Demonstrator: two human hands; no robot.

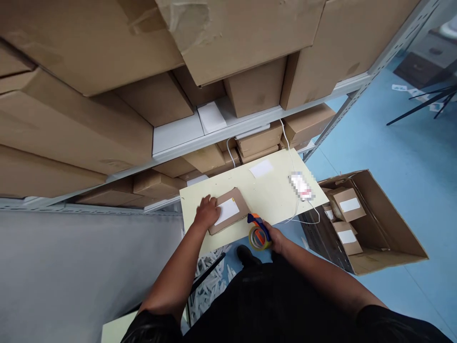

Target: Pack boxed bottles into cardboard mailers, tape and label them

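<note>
A small brown cardboard parcel with a white label lies on a pale yellow table. My left hand rests on the parcel's left end, fingers curled over its edge, holding it down. My right hand grips a tape dispenser with an orange and blue handle and a roll of clear tape, at the table's near edge just right of the parcel.
A loose white label and a white device with a cable lie further back on the table. An open carton holding several labelled parcels stands on the blue floor to the right. Metal shelves stacked with cardboard boxes loom behind.
</note>
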